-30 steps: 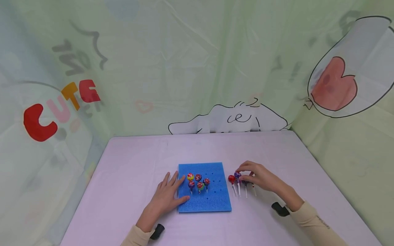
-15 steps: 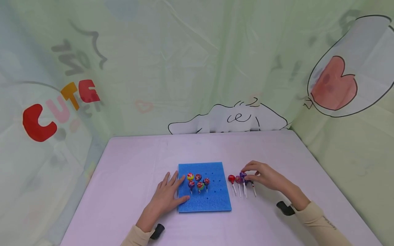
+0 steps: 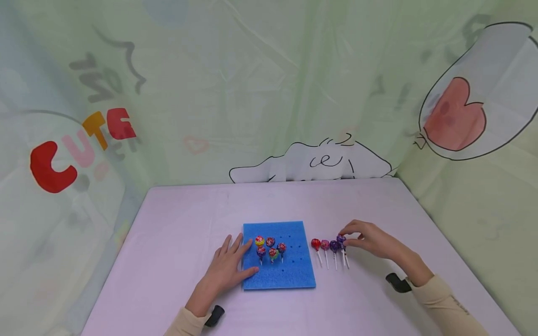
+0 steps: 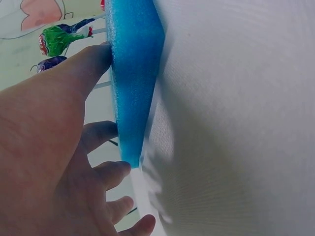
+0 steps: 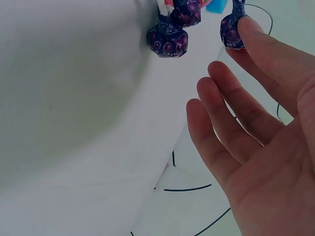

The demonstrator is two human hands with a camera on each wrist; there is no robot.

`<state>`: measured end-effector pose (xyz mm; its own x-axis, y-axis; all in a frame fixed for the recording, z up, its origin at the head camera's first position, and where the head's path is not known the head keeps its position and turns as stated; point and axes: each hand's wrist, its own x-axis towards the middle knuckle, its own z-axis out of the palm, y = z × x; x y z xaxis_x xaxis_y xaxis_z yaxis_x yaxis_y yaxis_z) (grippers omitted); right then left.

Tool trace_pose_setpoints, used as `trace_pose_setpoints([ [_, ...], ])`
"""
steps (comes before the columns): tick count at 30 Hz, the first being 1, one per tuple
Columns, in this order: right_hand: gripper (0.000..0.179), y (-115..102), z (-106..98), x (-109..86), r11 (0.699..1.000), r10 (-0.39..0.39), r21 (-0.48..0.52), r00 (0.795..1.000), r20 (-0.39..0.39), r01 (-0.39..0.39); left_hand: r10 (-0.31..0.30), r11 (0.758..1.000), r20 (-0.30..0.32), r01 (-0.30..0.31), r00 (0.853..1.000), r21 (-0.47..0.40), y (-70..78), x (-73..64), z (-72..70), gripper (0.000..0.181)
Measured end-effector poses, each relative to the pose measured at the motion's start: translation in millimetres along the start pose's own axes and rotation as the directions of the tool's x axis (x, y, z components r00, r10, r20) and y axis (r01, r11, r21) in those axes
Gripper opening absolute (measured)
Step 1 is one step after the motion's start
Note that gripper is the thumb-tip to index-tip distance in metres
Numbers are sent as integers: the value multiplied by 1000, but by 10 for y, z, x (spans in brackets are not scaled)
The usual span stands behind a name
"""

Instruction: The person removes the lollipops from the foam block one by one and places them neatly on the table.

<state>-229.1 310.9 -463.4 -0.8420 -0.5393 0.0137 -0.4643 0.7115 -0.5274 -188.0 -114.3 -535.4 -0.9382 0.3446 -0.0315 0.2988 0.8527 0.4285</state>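
My left hand [image 3: 227,269] lies spread along the left side of a blue foam board [image 3: 279,275], thumb and forefinger resting on it. Several wrapped lollipops [image 3: 273,253] stand upright in the board, which has small holes. In the left wrist view a green-wrapped lollipop [image 4: 55,40] rises beyond the thumb. To the right of the board, my right hand [image 3: 371,240] pinches a purple lollipop [image 5: 232,32] by its wrapped head, between thumb and forefinger, stick downward. It overlaps the right end of a row of lollipops on the table, partly hiding the last one.
That row includes a red lollipop [image 3: 315,243], a pink one [image 3: 325,245] and a dark purple one [image 3: 334,246], sticks toward me. A pale cloth covers the table [image 3: 193,210]. Printed curtains [image 3: 269,93] rise behind and at both sides.
My right hand has moved rightward over the row with the purple lollipop, uncovering the pink and dark purple ones. The left hand and the board have stayed put.
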Motion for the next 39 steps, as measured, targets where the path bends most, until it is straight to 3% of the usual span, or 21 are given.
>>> trace_pose_setpoints([
  [12, 26, 142, -98, -55, 999, 51, 1, 997, 54, -51, 4, 1000, -1, -4, 1000, -1, -25, 2, 15, 80],
  [20, 27, 241, -30, -79, 989, 148, -14, 984, 97, -148, 9, 1000, -4, -9, 1000, -7, -10, 1, -5, 80],
  [29, 22, 378, 52, -53, 988, 145, -67, 985, 98, -139, 4, 1000, -3, -4, 1000, -14, -12, -2, 5, 80],
  [39, 22, 383, 80, -21, 989, 133, -75, 987, 95, -126, -4, 1000, -1, 4, 1000, -15, -1, -4, -1, 80],
])
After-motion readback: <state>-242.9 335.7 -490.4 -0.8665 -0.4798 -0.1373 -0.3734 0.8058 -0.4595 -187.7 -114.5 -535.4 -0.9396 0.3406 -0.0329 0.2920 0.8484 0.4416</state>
